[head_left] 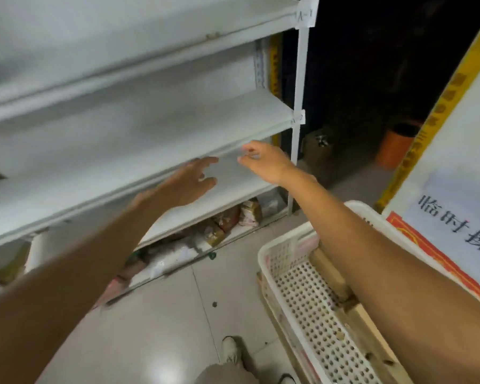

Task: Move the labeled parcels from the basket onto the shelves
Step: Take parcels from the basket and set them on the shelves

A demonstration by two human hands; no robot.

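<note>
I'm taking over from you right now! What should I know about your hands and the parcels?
Left hand: open, empty, reaching over a bare shelf.
Right hand: fingers loose, empty, near that shelf's right end.
Basket: at the right; flat brownish things inside, too blurred to name.
Done: parcels lie on the lowest shelf.
Left: check the basket and shelve any parcels in it.
</note>
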